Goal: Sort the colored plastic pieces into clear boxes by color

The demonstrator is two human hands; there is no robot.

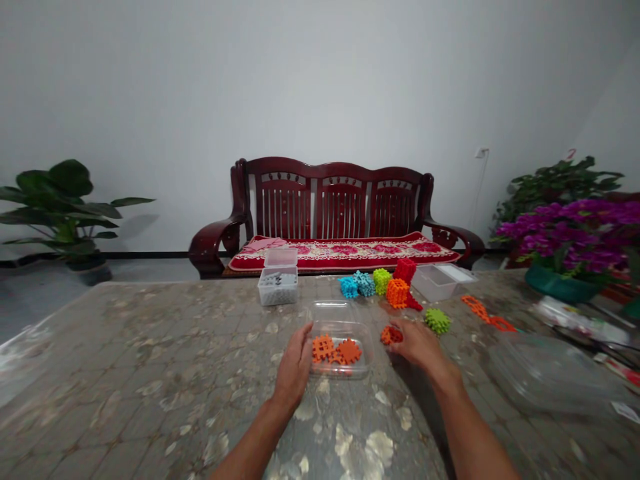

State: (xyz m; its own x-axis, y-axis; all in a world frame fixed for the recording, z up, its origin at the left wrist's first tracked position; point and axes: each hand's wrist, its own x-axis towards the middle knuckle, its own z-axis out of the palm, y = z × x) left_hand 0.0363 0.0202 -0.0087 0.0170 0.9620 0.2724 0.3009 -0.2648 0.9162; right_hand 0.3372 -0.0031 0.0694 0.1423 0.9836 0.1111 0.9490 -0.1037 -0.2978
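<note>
My left hand (294, 370) is against the left side of a clear plastic box (367, 360), its fingers at the rim. Inside the box lie several flat orange interlocking pieces (349, 351) with toothed edges. To the right of the box, my right hand (417, 345) has its fingers closed on a small orange-red interlocking-block shape (390, 335) low over the table; part of it is hidden by the fingers. A round green toothed piece (437, 321) lies just beyond that hand.
Blue, green, orange and red block cubes (397, 293) stand behind the box. Further back are a container of grey pieces (279, 293) and a whitish bin (435, 283). At right lie linked orange pieces (475, 307), a clear lid (550, 373) and a flower pot (565, 283).
</note>
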